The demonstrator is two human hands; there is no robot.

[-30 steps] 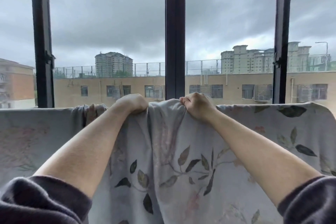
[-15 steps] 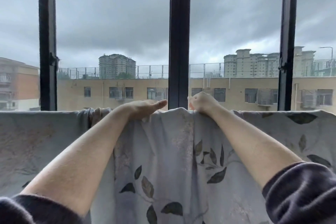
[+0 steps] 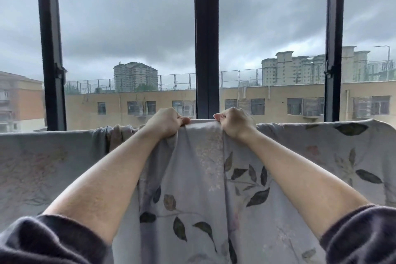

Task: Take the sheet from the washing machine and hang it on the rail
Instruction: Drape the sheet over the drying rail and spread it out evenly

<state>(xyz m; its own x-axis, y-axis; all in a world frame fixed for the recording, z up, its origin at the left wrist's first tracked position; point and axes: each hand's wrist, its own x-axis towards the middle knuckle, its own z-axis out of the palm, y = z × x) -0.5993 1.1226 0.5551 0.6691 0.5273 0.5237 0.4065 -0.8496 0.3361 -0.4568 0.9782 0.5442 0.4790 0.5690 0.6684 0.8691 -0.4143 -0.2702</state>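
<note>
While both arms reach up and forward, the left hand (image 3: 164, 121) and the right hand (image 3: 235, 122) are each clenched on the top fold of the sheet (image 3: 199, 178), fingers curled over the far side and thumbs pinching the near side. The 2 fists sit close together, with a short taut stretch of cloth between them, right in front of the dark central window post (image 3: 206, 40).

The sheet is pale grey with dark leaves and faint pink flowers, and it hangs draped across the full width of the view at about window-sill height. Its upper edge runs level from the left, bunches into folds just left of the left hand, then carries on to a rounded corner at the far right. The rail itself is hidden under the fabric, so I can only suppose it lies along that top fold.

Dark sleeves (image 3: 42, 242) are pushed back above the forearms on both sides. Beyond the glass stand 2 more dark window posts, a long tan building (image 3: 278, 103) with a fenced roof, taller blocks behind it, and a heavy grey sky.
</note>
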